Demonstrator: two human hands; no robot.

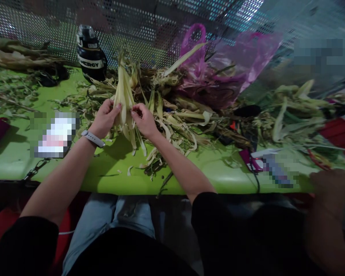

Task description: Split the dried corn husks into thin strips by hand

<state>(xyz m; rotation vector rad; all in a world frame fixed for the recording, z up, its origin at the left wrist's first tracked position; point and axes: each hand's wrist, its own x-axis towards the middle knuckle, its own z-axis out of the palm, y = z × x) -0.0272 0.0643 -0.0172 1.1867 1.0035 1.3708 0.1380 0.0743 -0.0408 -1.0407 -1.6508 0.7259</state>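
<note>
A bundle of pale yellow-green corn husks [123,90] is held upright between my two hands over the green table. My left hand [106,117], with a grey band on its wrist, pinches the bundle's left side. On the right side, my right hand [143,120] has thumb and fingers pressed together on the husk strips. The strips fan out at the top and hang in loose ends below. Behind and to the right lies a heap of dry husks and leaves [175,122], with several small scraps near the table's front edge.
A dark bottle [90,57] stands at the back left, near a perforated metal panel [138,34]. A pink plastic bag [218,73] sits behind the heap. A blurred phone [57,134] lies left on the green table [112,172]. Another person's hand [333,184] is at far right.
</note>
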